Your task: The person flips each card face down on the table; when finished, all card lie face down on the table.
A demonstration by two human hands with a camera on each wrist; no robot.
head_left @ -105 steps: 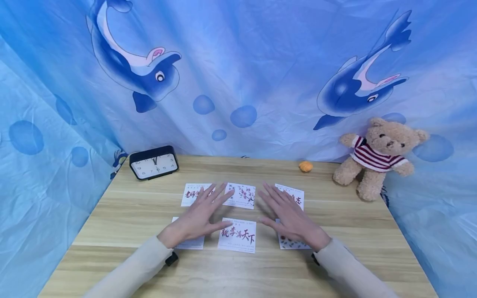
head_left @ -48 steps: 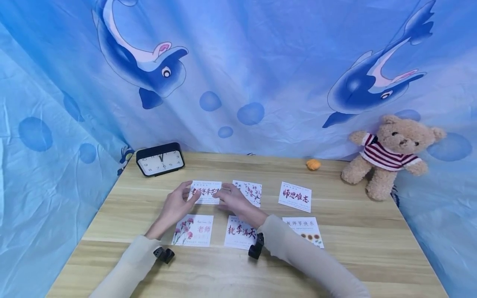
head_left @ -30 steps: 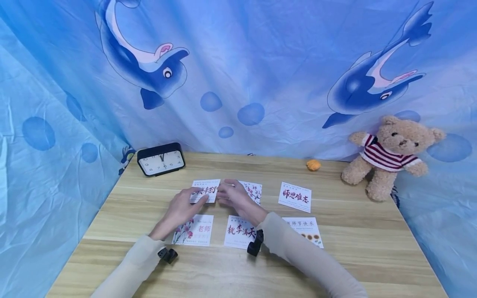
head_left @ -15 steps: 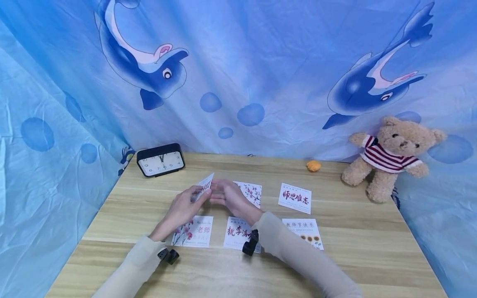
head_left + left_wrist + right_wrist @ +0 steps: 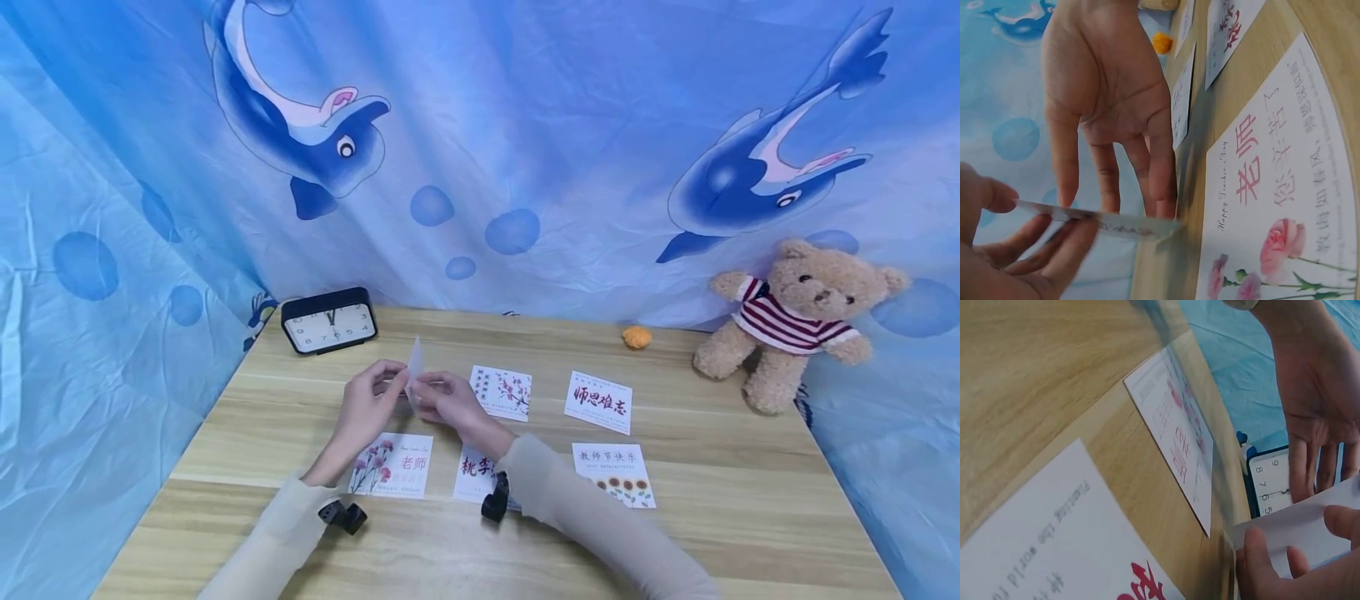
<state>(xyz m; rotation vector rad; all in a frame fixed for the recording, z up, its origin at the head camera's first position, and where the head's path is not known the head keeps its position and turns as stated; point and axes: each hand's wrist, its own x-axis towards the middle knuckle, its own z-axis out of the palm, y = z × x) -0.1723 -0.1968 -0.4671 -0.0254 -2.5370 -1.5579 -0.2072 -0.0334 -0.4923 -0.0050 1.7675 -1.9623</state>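
Observation:
Just above the table, both hands hold a greeting card [image 5: 415, 360] on edge between them. My left hand [image 5: 363, 404] has its thumb by the card's near edge and its fingers against the printed face, as the left wrist view shows. From the other side, my right hand [image 5: 463, 410] has thumb and fingers at the plain white back [image 5: 1294, 526]; how firmly it grips is hard to see. A carnation card [image 5: 401, 467] lies below the left hand. Right of the hands lies a blossom-branch card [image 5: 502, 393]. The right forearm partly covers a card with red lettering [image 5: 474, 467].
Toward the right lie another red-lettered card [image 5: 598, 402] and a sunflower card [image 5: 615, 475]. A black clock [image 5: 328, 321] stands at the back left. A small orange object [image 5: 637, 337] and a teddy bear [image 5: 791, 325] are at the back right, before a blue dolphin curtain [image 5: 585, 275].
Both hands came from spread over the cards to the back-left card. That card has been lifted off the table, tilted up and turned on edge, its lettering no longer facing the head view.

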